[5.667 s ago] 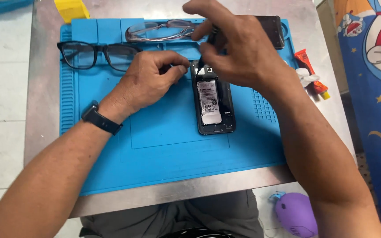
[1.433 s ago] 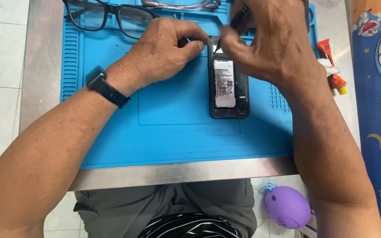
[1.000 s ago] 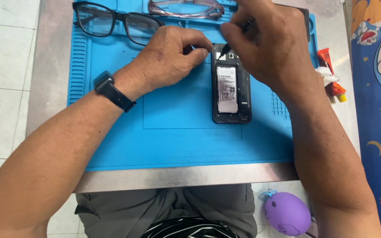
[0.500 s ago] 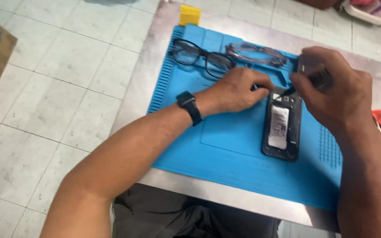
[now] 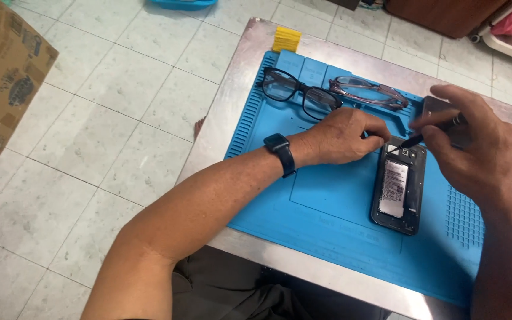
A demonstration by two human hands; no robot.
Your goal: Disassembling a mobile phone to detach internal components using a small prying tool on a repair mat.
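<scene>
Our right hand (image 5: 475, 151) gripped a dark slim tool (image 5: 431, 133), tip at the twelve-o'clock end of the opened black phone (image 5: 399, 191); our left hand (image 5: 342, 137), fingers curled, pinned that end from nine o'clock.

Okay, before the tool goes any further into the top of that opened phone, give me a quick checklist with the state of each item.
1. Opened phone lies flat on the blue mat: ok.
2. Left hand steadies the phone's top corner: ok, fingers rest there.
3. Right hand has a firm pinch on the dark tool: ok.
4. Tool tip sits at the phone's top edge: ok, exact contact cannot tell.
5. Two pairs of glasses lie apart from the phone: ok.
6. Loose screws or parts on the mat: cannot tell.
</scene>
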